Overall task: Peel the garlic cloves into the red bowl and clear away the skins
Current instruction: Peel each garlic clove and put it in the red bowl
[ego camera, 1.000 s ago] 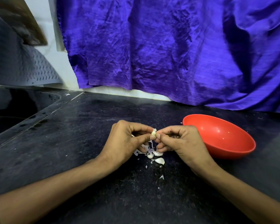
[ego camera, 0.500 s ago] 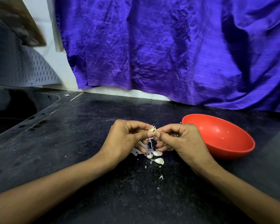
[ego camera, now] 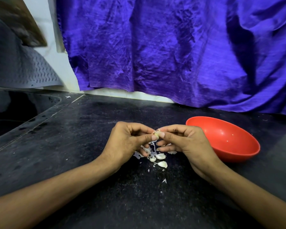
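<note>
Pinching one clove [ego camera: 156, 134] between them, the left hand [ego camera: 129, 142] and right hand [ego camera: 185, 142] meet fingertip to fingertip just left of the bowl [ego camera: 238, 149], raised above the bench [ego camera: 73, 146]. Both wrists angle inward, thumbs on top, fingers curled. Skins [ego camera: 149, 148] dangle beneath the hands. More cloves [ego camera: 161, 160] lie on the bench below, left of the bowl.

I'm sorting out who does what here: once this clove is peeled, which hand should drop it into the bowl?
Probably the right hand. It lies next to the red bowl, while the left hand is farther away. Both pinch the clove.
</note>
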Available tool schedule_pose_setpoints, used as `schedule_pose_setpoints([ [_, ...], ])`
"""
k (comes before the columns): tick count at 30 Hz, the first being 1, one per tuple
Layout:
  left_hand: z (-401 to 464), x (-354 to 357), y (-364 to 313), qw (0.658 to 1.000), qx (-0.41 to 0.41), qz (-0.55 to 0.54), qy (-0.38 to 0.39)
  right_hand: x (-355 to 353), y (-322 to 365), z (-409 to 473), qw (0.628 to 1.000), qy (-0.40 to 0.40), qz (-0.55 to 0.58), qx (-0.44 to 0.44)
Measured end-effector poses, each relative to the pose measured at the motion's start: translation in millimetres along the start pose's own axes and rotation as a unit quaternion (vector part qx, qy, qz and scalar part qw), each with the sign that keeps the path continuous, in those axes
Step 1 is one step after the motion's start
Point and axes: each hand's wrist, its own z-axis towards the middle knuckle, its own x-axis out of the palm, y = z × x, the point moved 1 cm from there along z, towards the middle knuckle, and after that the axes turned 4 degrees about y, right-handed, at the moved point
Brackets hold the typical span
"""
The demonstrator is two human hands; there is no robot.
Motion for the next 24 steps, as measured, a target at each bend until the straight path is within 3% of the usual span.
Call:
schedule_pose_setpoints([
  [10, 1.9, -3.7, 2.9, 1.000, -0.006, 0.016, -0.015, -1.9, 3.9, 0.4, 0.994, -0.003, 0.110, 0.019],
  [17, -0.1, -6.3, 0.0, 0.980, 0.012, 0.196, -0.022, -1.8, 5.5, 0.2, 0.995, 0.002, 0.103, 0.013],
  [24, 1.5, -8.2, -1.3, 0.978, 0.024, 0.207, -0.026, -2.6, 6.6, -0.6, 0.997, -0.002, 0.076, 0.001],
])
